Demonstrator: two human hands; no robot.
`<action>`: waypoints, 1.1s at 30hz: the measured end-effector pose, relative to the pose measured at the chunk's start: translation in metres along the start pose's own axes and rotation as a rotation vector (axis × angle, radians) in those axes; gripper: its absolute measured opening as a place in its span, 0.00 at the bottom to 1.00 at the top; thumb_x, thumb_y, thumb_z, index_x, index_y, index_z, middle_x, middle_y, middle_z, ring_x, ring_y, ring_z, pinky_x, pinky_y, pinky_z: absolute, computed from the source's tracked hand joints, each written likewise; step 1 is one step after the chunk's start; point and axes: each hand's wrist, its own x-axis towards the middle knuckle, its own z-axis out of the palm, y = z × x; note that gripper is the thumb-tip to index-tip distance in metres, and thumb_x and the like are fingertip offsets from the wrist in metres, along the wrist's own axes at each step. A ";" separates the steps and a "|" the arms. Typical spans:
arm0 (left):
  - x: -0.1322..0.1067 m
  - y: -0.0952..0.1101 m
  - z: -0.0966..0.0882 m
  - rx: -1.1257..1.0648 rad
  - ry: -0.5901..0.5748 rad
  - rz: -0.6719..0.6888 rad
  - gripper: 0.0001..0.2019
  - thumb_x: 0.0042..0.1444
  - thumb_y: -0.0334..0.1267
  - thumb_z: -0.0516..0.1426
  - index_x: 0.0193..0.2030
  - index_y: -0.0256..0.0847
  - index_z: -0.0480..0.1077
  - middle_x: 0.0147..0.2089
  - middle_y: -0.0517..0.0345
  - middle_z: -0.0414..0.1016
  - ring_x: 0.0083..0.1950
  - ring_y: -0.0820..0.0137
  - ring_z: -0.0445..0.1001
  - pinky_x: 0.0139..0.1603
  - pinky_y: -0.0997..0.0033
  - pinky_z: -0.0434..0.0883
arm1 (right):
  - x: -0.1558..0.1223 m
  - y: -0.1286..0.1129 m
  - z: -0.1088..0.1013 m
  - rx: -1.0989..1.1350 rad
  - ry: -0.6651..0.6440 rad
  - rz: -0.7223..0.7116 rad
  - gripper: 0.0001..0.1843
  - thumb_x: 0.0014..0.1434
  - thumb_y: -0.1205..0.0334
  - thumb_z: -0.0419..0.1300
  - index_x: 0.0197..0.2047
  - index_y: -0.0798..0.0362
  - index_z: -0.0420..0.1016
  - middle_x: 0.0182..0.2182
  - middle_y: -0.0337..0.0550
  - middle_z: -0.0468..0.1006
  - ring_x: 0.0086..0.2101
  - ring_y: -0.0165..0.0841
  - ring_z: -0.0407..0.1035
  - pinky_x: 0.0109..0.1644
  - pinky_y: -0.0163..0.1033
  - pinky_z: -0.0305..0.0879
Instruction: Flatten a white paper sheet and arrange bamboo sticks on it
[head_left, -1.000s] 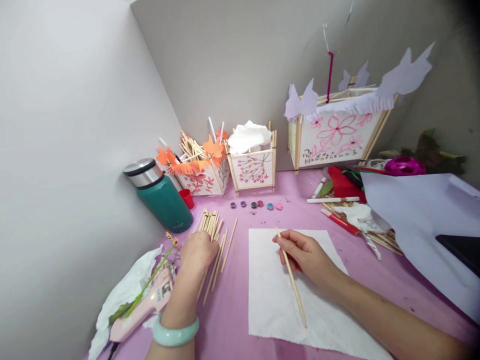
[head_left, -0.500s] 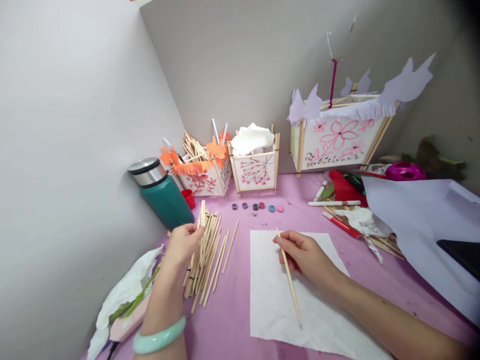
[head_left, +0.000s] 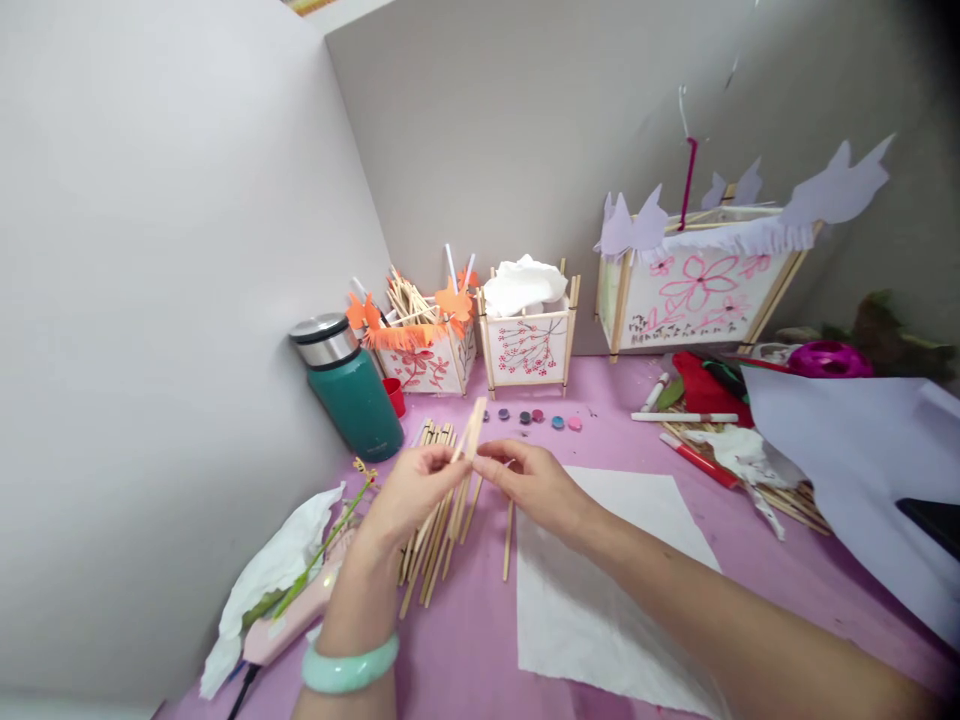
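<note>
My left hand (head_left: 412, 490) pinches a few thin wooden sticks (head_left: 474, 430), which point up past its fingertips. My right hand (head_left: 544, 485) has its thumb and fingers closed against those sticks, so the two hands nearly touch. Below the right palm another wooden stick (head_left: 508, 545) slants down; its upper part is hidden by the hand. Under and beside my left hand lies a pile of similar sticks (head_left: 431, 565), some bound with dark ties. A white sheet (head_left: 600, 590) lies on the purple tabletop (head_left: 450, 670) beneath my right forearm.
A teal bottle (head_left: 352, 400) and a pink glue gun (head_left: 289, 610) are on the left. Behind stand small decorated stick-framed boxes (head_left: 529, 350) and a larger lantern (head_left: 697, 290). Little paint pots (head_left: 557, 423) sit in front. Markers (head_left: 697, 460) and lilac paper (head_left: 840, 440) lie right.
My right hand has moved left, off the white sheet, bringing its stick to my left hand. The left hand has shifted slightly right and tilted its sticks. The view has shifted a little.
</note>
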 end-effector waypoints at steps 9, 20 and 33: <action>-0.008 0.013 0.027 0.029 -0.329 0.099 0.09 0.53 0.39 0.56 0.31 0.37 0.75 0.24 0.62 0.66 0.26 0.76 0.60 0.27 0.77 0.57 | -0.025 0.000 -0.022 0.230 0.057 0.060 0.16 0.56 0.47 0.56 0.33 0.52 0.69 0.19 0.33 0.64 0.18 0.26 0.58 0.21 0.33 0.56; -0.001 0.000 0.018 0.450 -0.151 0.111 0.13 0.55 0.42 0.55 0.44 0.43 0.75 0.38 0.57 0.77 0.36 0.70 0.72 0.37 0.75 0.67 | -0.060 -0.004 -0.043 -0.103 0.259 -0.140 0.14 0.62 0.50 0.51 0.32 0.50 0.69 0.23 0.39 0.68 0.23 0.30 0.62 0.28 0.37 0.58; 0.024 -0.026 0.009 1.115 0.401 -0.229 0.11 0.54 0.34 0.50 0.38 0.36 0.73 0.41 0.42 0.75 0.44 0.54 0.75 0.42 0.60 0.68 | -0.072 0.058 -0.057 -0.394 0.078 -0.460 0.10 0.66 0.62 0.44 0.33 0.51 0.60 0.30 0.42 0.69 0.29 0.31 0.65 0.33 0.37 0.59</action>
